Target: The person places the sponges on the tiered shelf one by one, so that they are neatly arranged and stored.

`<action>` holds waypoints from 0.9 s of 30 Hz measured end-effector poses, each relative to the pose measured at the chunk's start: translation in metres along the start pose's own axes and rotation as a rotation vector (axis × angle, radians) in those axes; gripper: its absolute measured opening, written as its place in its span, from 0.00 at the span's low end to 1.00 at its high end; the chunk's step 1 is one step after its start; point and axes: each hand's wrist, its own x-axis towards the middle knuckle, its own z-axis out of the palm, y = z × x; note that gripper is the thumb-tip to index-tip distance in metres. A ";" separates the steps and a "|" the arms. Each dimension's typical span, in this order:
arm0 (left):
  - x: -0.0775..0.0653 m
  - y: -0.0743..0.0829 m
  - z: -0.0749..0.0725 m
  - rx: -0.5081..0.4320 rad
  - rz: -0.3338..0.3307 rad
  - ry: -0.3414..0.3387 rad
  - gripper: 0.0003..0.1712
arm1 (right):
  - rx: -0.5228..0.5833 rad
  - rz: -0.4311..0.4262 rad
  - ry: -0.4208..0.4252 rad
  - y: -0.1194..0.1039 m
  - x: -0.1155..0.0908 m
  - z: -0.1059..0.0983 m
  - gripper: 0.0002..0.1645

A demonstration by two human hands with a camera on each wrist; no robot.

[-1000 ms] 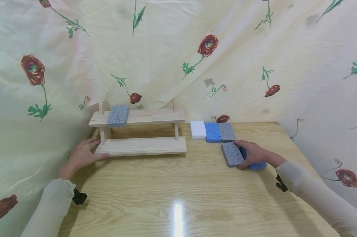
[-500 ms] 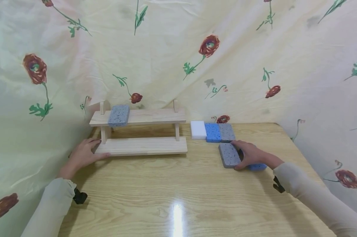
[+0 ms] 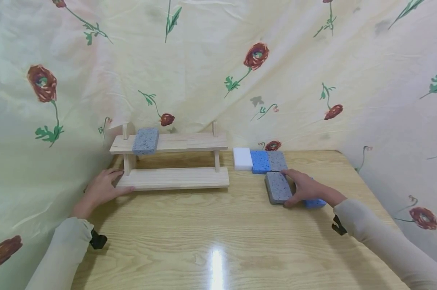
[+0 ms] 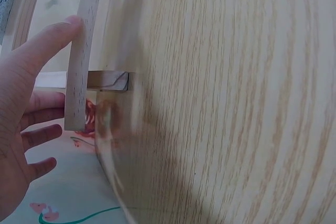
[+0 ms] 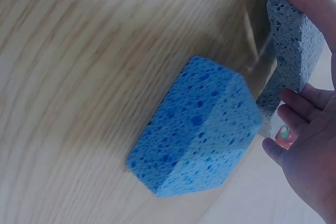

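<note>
A two-tier wooden shelf [image 3: 178, 178] stands at the back left of the table. My left hand [image 3: 102, 187] grips the left end of its lower board, thumb [image 4: 58, 35] on the front edge and fingers around the end. On the right, my right hand [image 3: 305, 189] holds a grey speckled sponge [image 3: 277, 188] by its long side, between thumb and fingertips. The right wrist view shows this grey sponge [image 5: 291, 35] tilted and raised off the table. A blue sponge [image 5: 197, 129] lies beneath that hand, partly hidden in the head view.
Another grey sponge [image 3: 146, 141] lies on the upper board, toward its left end. Right of the shelf, a white sponge [image 3: 242, 158], a blue sponge [image 3: 260, 162] and a grey sponge [image 3: 277, 160] lie side by side. A flowered cloth [image 3: 196, 72] hangs behind the table.
My right hand has shifted slightly left and away from me with the grey sponge, uncovering the blue sponge's near side. The left hand stays on the shelf.
</note>
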 end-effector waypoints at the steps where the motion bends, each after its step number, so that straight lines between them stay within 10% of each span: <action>1: 0.000 0.000 0.000 0.001 -0.002 -0.002 0.60 | -0.001 -0.001 0.004 -0.001 0.000 -0.001 0.74; 27: -0.002 0.001 0.002 0.000 0.011 0.015 0.59 | 0.030 -0.173 0.215 -0.047 0.022 -0.009 0.70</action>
